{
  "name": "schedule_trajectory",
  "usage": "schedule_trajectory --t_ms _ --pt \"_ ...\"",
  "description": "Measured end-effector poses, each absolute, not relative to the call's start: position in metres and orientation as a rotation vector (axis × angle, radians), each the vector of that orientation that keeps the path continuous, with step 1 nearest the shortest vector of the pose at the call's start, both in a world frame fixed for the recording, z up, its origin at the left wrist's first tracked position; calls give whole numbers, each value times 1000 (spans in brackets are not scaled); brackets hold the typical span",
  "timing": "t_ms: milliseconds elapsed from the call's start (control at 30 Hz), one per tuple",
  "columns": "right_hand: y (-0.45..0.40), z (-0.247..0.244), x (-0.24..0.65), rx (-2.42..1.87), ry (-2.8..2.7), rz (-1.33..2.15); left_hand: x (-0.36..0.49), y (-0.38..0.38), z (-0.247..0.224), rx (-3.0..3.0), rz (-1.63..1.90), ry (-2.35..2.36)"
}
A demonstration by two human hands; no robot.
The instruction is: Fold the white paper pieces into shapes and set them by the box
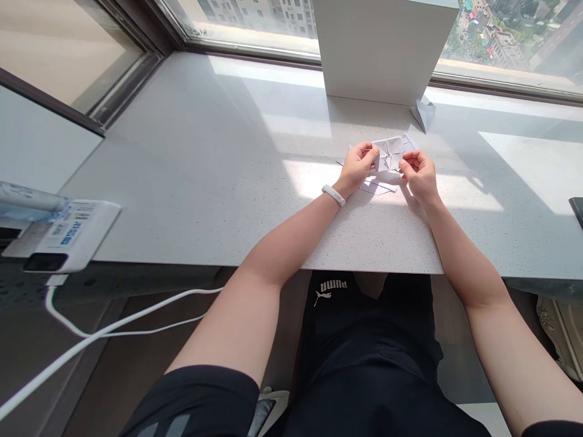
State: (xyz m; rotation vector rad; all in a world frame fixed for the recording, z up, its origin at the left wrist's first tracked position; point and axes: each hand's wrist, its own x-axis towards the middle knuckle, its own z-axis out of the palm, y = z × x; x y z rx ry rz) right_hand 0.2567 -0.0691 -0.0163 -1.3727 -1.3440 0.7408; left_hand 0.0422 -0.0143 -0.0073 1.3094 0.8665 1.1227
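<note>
My left hand [357, 168], with a white wristband [334, 195] on its wrist, pinches the left side of a folded white paper piece [388, 153]. My right hand [419, 176] holds the piece's right side with bent fingers. Creases radiate across the paper in a star-like pattern. A flatter sheet of white paper [376, 188] lies on the counter under my hands, partly hidden by them. Beyond my right hand, a small folded paper [423, 112] leans against the base of a white box.
A speckled white stone counter [204, 182] runs along a window, with a white rectangular column [378, 48] at its back. A white power strip [73, 233] with a white cable sits at the left edge. A dark object [576, 211] lies at the right edge.
</note>
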Motion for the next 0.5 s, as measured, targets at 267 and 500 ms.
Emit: schedule_trajectory --t_ms 267,500 --pt "-32 10 338 -1546 -997 554 41 -20 -1 1362 986 841" --pt "11 65 389 -1871 -553 440 38 -27 3 1491 945 847"
